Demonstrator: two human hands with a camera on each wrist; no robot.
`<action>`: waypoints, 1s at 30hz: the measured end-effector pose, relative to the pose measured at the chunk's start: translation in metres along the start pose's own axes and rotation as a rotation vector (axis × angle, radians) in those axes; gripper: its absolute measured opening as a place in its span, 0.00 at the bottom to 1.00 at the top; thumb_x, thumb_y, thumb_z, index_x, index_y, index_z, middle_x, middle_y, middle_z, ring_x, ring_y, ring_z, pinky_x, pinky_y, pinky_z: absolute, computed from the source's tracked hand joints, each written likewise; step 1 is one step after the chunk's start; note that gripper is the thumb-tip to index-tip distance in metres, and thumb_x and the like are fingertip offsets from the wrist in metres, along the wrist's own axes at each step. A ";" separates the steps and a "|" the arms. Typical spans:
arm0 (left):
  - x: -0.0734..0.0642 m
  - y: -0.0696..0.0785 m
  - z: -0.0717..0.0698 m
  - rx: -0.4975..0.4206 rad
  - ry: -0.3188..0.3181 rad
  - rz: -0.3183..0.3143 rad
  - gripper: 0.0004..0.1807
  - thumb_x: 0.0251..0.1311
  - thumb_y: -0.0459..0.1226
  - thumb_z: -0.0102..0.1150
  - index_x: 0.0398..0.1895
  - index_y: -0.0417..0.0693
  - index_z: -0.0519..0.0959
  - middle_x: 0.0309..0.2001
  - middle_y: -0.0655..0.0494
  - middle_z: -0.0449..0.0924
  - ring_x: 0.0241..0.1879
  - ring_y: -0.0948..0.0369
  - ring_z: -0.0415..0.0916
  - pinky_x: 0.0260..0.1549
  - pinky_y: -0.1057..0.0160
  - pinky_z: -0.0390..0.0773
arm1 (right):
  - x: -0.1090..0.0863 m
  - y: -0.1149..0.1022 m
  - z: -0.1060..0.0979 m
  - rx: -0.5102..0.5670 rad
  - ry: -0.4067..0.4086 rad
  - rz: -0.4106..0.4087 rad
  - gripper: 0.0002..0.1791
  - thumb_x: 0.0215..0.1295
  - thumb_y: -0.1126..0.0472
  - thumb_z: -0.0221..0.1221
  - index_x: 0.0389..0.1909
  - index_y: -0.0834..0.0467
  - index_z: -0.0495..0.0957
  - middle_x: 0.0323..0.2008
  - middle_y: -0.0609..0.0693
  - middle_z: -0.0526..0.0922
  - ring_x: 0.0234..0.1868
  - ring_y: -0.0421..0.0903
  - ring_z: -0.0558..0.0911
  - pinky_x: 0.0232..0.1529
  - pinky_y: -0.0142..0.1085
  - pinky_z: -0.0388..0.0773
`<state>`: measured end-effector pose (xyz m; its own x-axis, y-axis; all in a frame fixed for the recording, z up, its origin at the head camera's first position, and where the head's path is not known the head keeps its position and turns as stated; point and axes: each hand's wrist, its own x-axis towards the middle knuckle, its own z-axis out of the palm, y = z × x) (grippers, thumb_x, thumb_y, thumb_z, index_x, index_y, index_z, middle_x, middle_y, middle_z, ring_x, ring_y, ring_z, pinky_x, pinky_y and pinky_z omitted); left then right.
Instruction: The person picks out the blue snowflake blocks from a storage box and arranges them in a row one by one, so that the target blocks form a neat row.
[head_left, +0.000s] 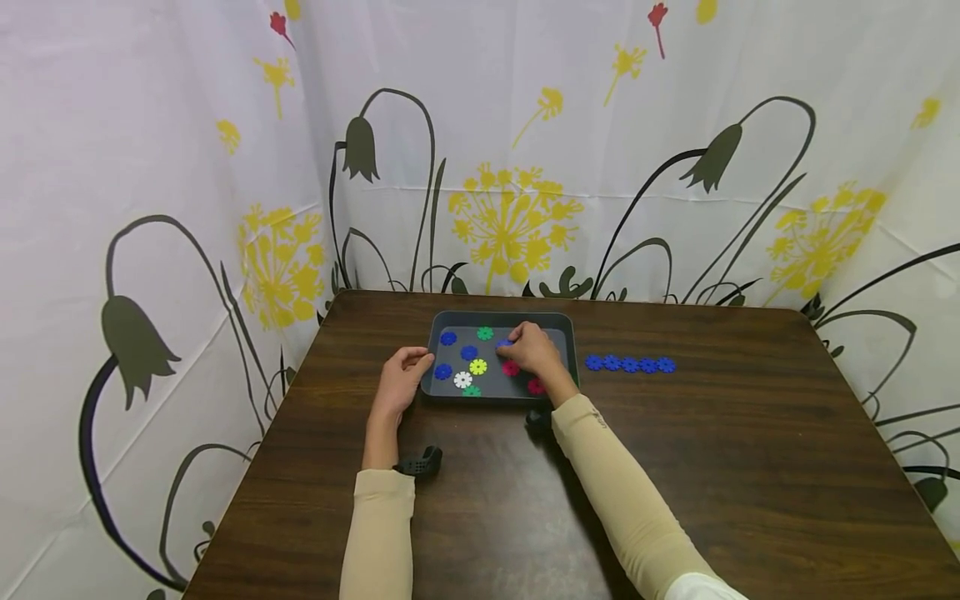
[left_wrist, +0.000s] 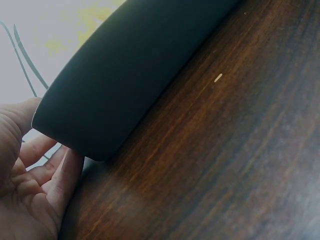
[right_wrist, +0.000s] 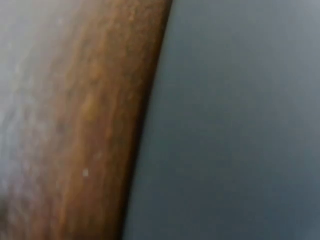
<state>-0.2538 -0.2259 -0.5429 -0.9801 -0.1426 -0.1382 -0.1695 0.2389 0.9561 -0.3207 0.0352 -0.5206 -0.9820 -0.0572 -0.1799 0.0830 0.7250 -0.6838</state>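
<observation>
A dark grey tray (head_left: 558, 320) rests on the table with several flower-shaped plastic discs in it. At its left end my left hand (head_left: 399, 385) holds the edge; in the left wrist view the thumb is at the rim and fingers touch the outer wall (left_wrist: 115, 80). My right hand (head_left: 534, 350) reaches over the tray and pinches a blue flower disc (head_left: 502, 343), partly hidden by the fingers. Near that hand lie a red disc (head_left: 511, 368) and a green disc (head_left: 485, 332). The right wrist view shows only blurred tray and table, no hand.
Right of the tray, several blue discs (head_left: 630, 365) form a straight row on the brown wooden table (head_left: 720, 467). Inside the tray's left half are a yellow disc (head_left: 478, 367), a white disc (head_left: 463, 380) and more blue ones. A patterned curtain (head_left: 480, 100) hangs behind the table.
</observation>
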 end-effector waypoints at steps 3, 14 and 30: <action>-0.001 0.000 0.000 0.003 -0.006 -0.005 0.24 0.80 0.46 0.60 0.70 0.41 0.76 0.67 0.38 0.77 0.67 0.45 0.73 0.69 0.45 0.71 | -0.004 0.000 -0.003 0.017 -0.003 -0.017 0.14 0.69 0.51 0.72 0.47 0.54 0.81 0.45 0.51 0.88 0.48 0.54 0.83 0.58 0.52 0.78; -0.001 -0.001 0.000 0.012 -0.005 0.008 0.24 0.81 0.47 0.57 0.70 0.42 0.75 0.69 0.39 0.76 0.69 0.45 0.71 0.71 0.42 0.69 | -0.009 0.007 -0.013 0.032 -0.015 -0.081 0.08 0.74 0.53 0.67 0.39 0.53 0.83 0.37 0.47 0.86 0.39 0.48 0.81 0.46 0.46 0.77; 0.001 -0.005 0.000 0.022 -0.003 0.000 0.24 0.81 0.49 0.57 0.70 0.44 0.76 0.69 0.41 0.76 0.69 0.46 0.71 0.71 0.42 0.70 | -0.022 0.006 -0.037 0.093 -0.074 -0.171 0.06 0.75 0.58 0.66 0.38 0.56 0.84 0.40 0.52 0.88 0.37 0.47 0.80 0.38 0.38 0.75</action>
<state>-0.2542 -0.2277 -0.5476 -0.9804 -0.1395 -0.1388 -0.1715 0.2598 0.9503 -0.3053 0.0667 -0.4946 -0.9684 -0.2265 -0.1047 -0.0649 0.6338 -0.7708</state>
